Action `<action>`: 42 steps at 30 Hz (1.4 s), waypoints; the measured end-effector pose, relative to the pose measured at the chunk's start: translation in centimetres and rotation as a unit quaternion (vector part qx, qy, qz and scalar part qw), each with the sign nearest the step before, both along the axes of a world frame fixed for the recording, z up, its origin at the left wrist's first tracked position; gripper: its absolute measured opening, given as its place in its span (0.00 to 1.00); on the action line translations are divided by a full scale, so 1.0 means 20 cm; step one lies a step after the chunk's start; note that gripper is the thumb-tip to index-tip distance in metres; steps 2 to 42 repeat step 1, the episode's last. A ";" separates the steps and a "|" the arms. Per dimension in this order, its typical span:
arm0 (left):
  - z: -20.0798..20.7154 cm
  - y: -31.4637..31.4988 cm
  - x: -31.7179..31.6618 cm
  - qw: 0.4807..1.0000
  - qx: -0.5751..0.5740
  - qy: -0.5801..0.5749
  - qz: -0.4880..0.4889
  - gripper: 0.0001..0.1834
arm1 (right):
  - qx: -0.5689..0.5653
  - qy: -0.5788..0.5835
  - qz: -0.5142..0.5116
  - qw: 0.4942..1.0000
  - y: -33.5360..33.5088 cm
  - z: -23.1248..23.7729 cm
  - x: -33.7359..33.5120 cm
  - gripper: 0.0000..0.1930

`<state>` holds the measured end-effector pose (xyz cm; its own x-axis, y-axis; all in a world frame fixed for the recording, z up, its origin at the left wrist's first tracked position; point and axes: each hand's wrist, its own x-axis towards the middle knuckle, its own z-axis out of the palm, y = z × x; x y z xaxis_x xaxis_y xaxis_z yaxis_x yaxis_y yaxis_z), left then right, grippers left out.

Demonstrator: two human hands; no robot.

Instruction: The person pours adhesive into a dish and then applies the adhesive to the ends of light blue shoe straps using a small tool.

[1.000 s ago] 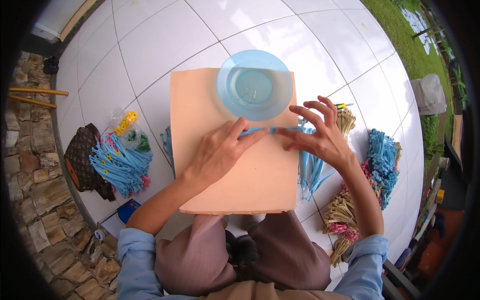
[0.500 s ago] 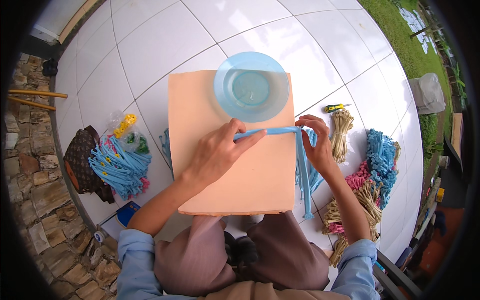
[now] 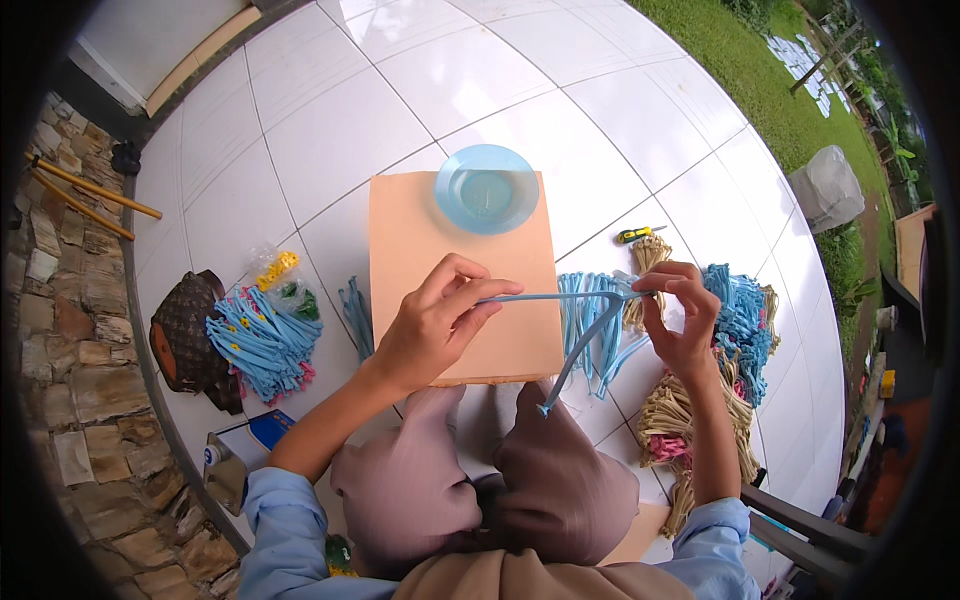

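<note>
A light blue fabric cord [image 3: 565, 296] stretches sideways between my hands above the right part of a peach-coloured board [image 3: 402, 225]. My left hand [image 3: 440, 320] pinches one end between thumb and fingers. With its fingers closed on the cord's other side, my right hand [image 3: 685, 315] is out past the board's right edge. Near the right hand the cord has a bend or loop, and a loose tail with a knotted tip hangs down towards my right knee. A translucent blue bowl [image 3: 487, 188] stands at the board's far end.
Blue cords [image 3: 590, 330] hang along the board's right edge. Further right lie tan cord bundles [image 3: 690, 410], a blue bundle [image 3: 745, 310] and a yellow-black screwdriver [image 3: 640, 234]. On the left are a brown patterned bag [image 3: 187, 330], more blue cords [image 3: 262, 340] and a tin [image 3: 232, 455].
My hands have moved apart, drawing the cord longer between them; the right hand has gone further right. The loose tail now slants towards my knee. The whole view has shifted.
</note>
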<state>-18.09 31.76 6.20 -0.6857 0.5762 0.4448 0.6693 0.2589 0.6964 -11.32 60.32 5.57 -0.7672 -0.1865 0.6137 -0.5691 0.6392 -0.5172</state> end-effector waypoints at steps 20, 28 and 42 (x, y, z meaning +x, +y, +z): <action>0.06 -0.03 0.01 1.000 0.020 0.015 -0.001 0.18 | -0.012 -0.015 0.010 1.000 -0.02 0.12 0.03 0.27; 0.06 -0.03 0.01 1.000 0.020 0.015 -0.001 0.18 | -0.012 -0.015 0.010 1.000 -0.02 0.12 0.03 0.27; 0.06 -0.03 0.01 1.000 0.020 0.015 -0.001 0.18 | -0.012 -0.015 0.010 1.000 -0.02 0.12 0.03 0.27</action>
